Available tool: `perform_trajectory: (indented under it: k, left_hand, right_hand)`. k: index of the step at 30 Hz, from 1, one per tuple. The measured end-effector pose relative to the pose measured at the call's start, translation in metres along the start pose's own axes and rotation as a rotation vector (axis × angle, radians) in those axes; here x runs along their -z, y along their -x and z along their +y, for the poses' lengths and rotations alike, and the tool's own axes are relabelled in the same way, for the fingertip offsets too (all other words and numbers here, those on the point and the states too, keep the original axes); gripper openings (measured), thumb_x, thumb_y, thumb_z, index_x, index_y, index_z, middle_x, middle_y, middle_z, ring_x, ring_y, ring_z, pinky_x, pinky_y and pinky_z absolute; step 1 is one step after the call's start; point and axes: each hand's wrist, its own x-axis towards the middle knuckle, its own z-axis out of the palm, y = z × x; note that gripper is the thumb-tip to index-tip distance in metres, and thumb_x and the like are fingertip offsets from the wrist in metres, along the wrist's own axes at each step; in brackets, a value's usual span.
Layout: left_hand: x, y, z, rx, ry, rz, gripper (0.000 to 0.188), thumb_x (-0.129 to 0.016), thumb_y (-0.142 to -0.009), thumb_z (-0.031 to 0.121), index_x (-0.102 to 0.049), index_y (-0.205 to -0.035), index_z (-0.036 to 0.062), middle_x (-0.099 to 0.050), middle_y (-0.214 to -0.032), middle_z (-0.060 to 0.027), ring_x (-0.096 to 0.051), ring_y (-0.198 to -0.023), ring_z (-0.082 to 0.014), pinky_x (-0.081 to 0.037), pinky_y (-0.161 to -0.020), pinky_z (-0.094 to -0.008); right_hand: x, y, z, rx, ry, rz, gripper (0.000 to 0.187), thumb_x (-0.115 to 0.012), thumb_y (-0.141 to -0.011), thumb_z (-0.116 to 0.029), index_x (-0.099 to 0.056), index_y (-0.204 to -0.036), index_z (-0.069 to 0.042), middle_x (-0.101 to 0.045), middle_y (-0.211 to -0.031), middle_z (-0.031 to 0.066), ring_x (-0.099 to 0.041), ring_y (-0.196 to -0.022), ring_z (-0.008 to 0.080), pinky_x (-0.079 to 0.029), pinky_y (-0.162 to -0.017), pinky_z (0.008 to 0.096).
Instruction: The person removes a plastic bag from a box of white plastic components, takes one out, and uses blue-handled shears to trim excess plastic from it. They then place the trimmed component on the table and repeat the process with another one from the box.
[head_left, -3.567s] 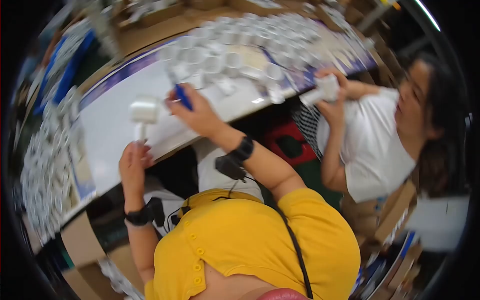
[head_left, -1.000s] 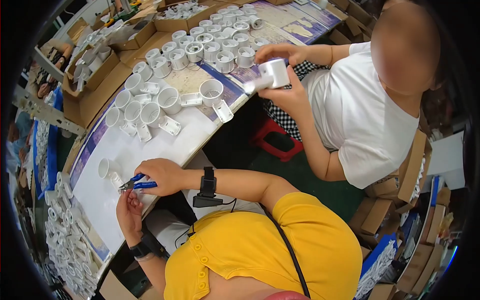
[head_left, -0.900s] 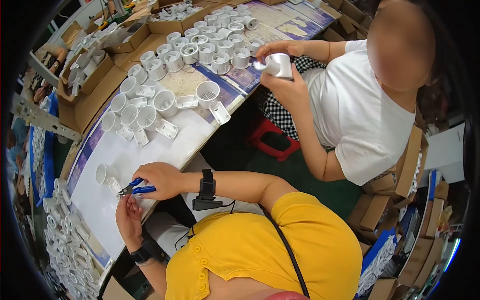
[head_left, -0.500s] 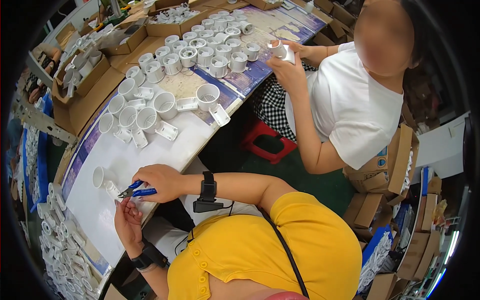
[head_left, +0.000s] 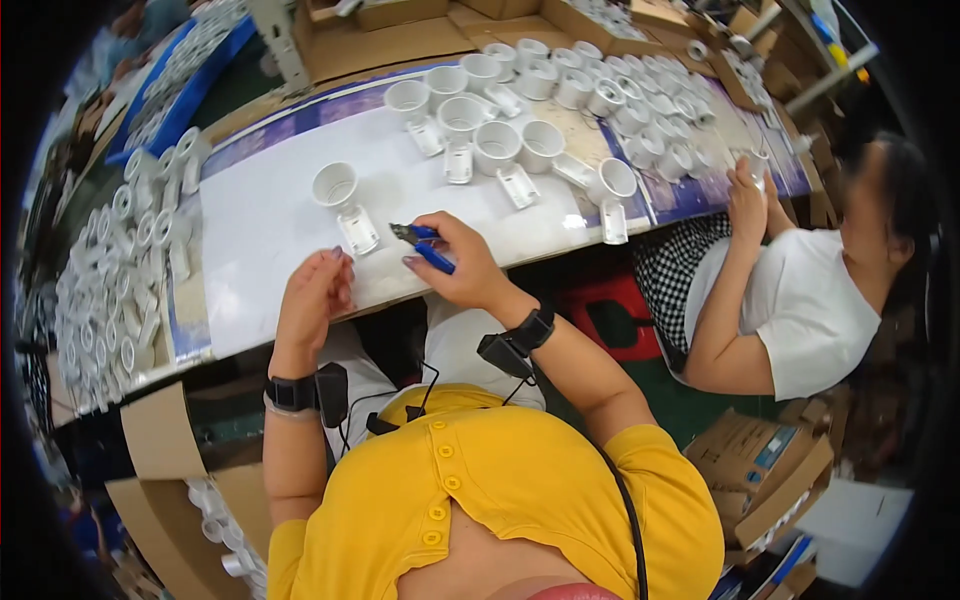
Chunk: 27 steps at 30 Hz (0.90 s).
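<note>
In my right hand (head_left: 466,262) is a pair of side cutters (head_left: 436,259) with blue handles, the dark jaws pointing left over the white work sheet. My left hand (head_left: 308,305) is at the near edge of the sheet, fingers curled in with the thumb near the index finger; anything between them is too small to make out. Just beyond it lies a white plastic cup-shaped housing (head_left: 335,186) with a flat rectangular arm (head_left: 358,231) toward me. The left fingertips are close beside this arm; whether they touch it I cannot tell. The cutter jaws are to its right, apart from it.
Several similar white housings (head_left: 497,147) stand farther right, with many more rows (head_left: 573,90) beyond. A heap of white parts (head_left: 120,290) covers the table's left end. At right, a co-worker (head_left: 800,300) holds a white piece. Cardboard boxes (head_left: 385,35) line the far edge.
My view has swung left, shifting the scene right in the picture. The cutters have drawn away from my left fingertips and the housing's arm. My left fingers have curled in more.
</note>
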Motion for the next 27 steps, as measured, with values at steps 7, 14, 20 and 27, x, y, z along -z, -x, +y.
perform_trajectory:
  k: [7, 14, 20, 27]
  left_hand:
    - [-0.002, -0.016, 0.014, -0.336, 0.164, 0.381, 0.048, -0.058, -0.085, 0.022, -0.039, -0.126, 0.0065, -0.048, -0.111, -0.0077, -0.049, -0.095, -0.0153, -0.046, -0.078, -0.0323]
    - [-0.018, -0.056, 0.03, -0.309, -0.15, 0.408, 0.071, -0.065, -0.08, 0.026, -0.029, -0.137, 0.0048, -0.044, -0.12, -0.0141, -0.049, -0.1, -0.0189, -0.046, -0.08, -0.034]
    - [-0.024, -0.075, 0.04, -0.242, -0.477, 0.28, 0.071, -0.069, -0.076, 0.029, -0.036, -0.133, 0.0023, -0.055, -0.106, -0.0148, -0.055, -0.086, -0.0183, -0.049, -0.067, -0.0291]
    - [-0.045, -0.091, 0.044, -0.233, -0.529, 0.214, 0.062, -0.066, -0.081, 0.027, -0.038, -0.132, 0.0037, -0.054, -0.109, -0.0113, -0.056, -0.095, -0.0203, -0.052, -0.073, -0.0334]
  right_hand:
    - [-0.003, -0.036, -0.008, -0.047, -0.164, 0.125, 0.032, -0.063, -0.081, -0.012, -0.052, -0.109, -0.001, -0.059, -0.101, 0.0047, -0.055, -0.088, 0.0111, -0.045, -0.078, 0.0275]
    - [0.032, -0.033, -0.019, -0.378, 0.006, -0.054, 0.035, -0.065, -0.079, -0.014, -0.053, -0.109, -0.001, -0.059, -0.1, 0.0077, -0.056, -0.089, 0.0156, -0.046, -0.073, 0.0271]
    - [0.097, -0.017, -0.009, 0.193, 0.751, 0.429, 0.038, -0.065, -0.074, -0.013, -0.053, -0.109, -0.003, -0.058, -0.098, 0.0155, -0.057, -0.085, 0.0292, -0.046, -0.073, 0.0346]
    - [0.138, -0.049, 0.009, 0.094, 0.898, 0.371, 0.037, -0.066, -0.071, -0.013, -0.055, -0.104, -0.002, -0.059, -0.095, 0.0186, -0.056, -0.085, 0.0352, -0.045, -0.077, 0.0398]
